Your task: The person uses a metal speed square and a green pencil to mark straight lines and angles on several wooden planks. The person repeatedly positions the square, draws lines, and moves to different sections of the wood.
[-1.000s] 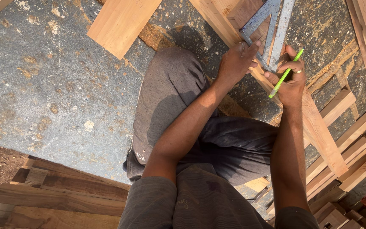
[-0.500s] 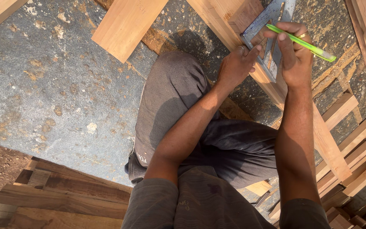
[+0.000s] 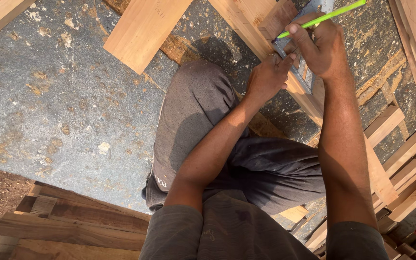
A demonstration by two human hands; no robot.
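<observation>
A long wooden plank (image 3: pixel 309 103) runs diagonally from the top middle to the lower right, over a grey stone floor. On it lies a metal try square (image 3: pixel 299 72), partly hidden by my hands. My left hand (image 3: pixel 266 79) presses down on the square and the plank, a ring on one finger. Above it, my right hand (image 3: pixel 321 45) grips a bright green pencil (image 3: pixel 331 15), its tip pointing down-left at the square's edge near a small brown wood block (image 3: pixel 278 19).
A short pale board (image 3: pixel 143 31) lies on the floor at top middle. Stacked planks (image 3: pixel 73 224) sit at the lower left, more wood strips (image 3: pixel 405 163) at the right. My bent knee in dark trousers (image 3: pixel 193 110) fills the centre.
The view shifted so the plank and hands sit higher in frame. My right hand swung the green pencil from pointing right to tip down-left against the square. The left hand stays on the square.
</observation>
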